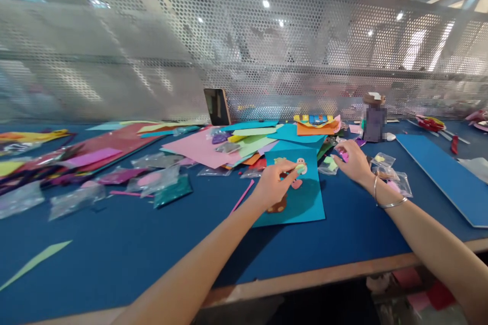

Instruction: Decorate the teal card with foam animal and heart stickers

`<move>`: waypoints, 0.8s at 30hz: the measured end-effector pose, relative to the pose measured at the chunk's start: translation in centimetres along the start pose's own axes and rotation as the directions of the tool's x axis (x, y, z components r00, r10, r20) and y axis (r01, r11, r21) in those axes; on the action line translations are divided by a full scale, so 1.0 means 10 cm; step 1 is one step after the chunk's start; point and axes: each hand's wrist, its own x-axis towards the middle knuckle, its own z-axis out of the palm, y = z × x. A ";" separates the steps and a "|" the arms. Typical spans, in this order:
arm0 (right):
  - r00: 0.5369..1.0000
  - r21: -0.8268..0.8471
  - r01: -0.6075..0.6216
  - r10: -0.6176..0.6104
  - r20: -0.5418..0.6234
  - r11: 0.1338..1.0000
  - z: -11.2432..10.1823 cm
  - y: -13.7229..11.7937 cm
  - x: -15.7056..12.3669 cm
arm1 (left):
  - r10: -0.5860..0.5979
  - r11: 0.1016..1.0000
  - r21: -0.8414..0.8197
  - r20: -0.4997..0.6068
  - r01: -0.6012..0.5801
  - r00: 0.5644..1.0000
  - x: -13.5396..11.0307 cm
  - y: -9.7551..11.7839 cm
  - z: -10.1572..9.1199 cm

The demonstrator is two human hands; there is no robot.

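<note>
My left hand [271, 187] is over a turquoise sheet [310, 205], its thumb and fingers pinched on a small pale green piece of what looks like modelling clay [300, 168]. On the sheet are a pink shape [297, 184] and a brown spotted shape [280, 206], the latter partly hidden by my wrist. A small pale figure shows just beyond the pinched piece. My right hand [354, 161], a bangle [392, 205] on its wrist, hovers right of the sheet, fingers curled but apart and holding nothing. Beside its fingertips lies a clear bag with light green material [330, 164].
Coloured papers [204, 144] are piled behind the sheet, with a propped phone [217, 106] beyond. Small plastic bags [158, 181] spread to the left. A dark jar [373, 122] and a blue board [438, 172] stand or lie rightward. A perforated metal screen [171, 35] bounds the back.
</note>
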 end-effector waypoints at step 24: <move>0.921 0.229 0.031 -0.117 0.371 0.973 0.23 -0.35 -0.27 | 0.279 0.935 0.216 0.047 -0.283 0.959 -0.06 -0.03 0.10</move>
